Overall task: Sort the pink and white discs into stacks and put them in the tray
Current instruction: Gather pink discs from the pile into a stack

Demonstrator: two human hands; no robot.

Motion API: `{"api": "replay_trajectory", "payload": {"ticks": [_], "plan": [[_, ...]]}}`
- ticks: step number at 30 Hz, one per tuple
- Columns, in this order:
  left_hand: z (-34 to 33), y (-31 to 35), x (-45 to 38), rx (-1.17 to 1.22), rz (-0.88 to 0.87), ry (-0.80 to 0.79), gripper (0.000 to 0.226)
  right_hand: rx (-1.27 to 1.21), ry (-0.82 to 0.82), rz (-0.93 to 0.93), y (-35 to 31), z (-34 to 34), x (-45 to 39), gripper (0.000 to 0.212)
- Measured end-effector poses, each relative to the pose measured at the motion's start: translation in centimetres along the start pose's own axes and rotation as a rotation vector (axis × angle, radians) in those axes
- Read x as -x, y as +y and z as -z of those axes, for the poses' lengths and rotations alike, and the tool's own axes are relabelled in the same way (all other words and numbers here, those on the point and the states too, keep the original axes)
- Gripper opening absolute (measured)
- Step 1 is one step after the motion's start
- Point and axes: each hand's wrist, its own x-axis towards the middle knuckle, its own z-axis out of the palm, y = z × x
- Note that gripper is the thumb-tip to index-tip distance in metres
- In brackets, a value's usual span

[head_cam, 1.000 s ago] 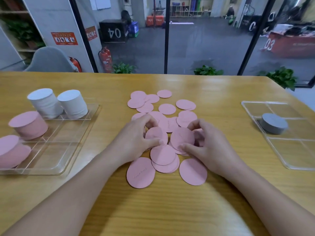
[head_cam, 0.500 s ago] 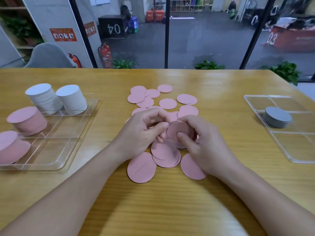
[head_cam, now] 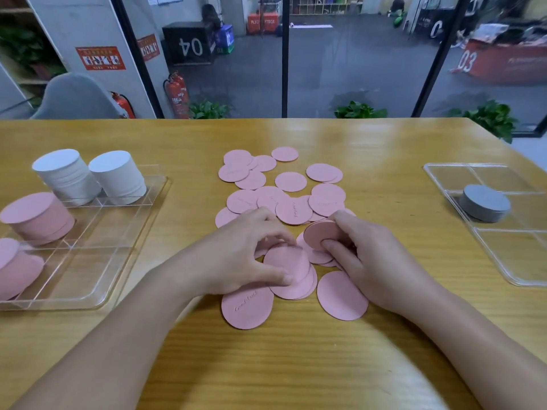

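Pink discs (head_cam: 290,181) (some faintly lettered), white stacks (head_cam: 118,177), a grey stack (head_cam: 484,207), yellow wood-grain table (head_cam: 384,161).

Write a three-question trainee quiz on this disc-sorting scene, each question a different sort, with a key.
1. True or false: the left tray holds two white stacks.
2. What does the right hand hold? A) a grey disc B) a small pink stack C) nothing
3. Fill in: the stack in the right tray is coloured ____.

Key: 1 true; 2 B; 3 grey
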Motion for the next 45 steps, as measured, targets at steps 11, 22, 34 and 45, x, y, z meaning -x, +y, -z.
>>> {"api": "replay_trajectory", "payload": {"ticks": [11,22,34,45], "plan": [[0.3,-0.9,-1.1,0.49,-0.004,0.481,0.013,-0.079,0.019,-0.061,-0.1,0.2,0.3,0.021],[-0.2,-0.3,-0.9,0.453,0.009,0.43,0.027,-0.165,0.048,-0.019,-0.4,0.6,0.6,0.013],[-0.7,0.5,-0.5,0.637,-0.06,0.262,0.028,0.005,-0.008,0.035,-1.0,-0.8,0.5,0.013],[4.3,-5.1,2.9,0.036,0.176,0.16,0.044,-0.033,-0.018,0.031,-1.0,-0.5,0.5,0.017]]}}
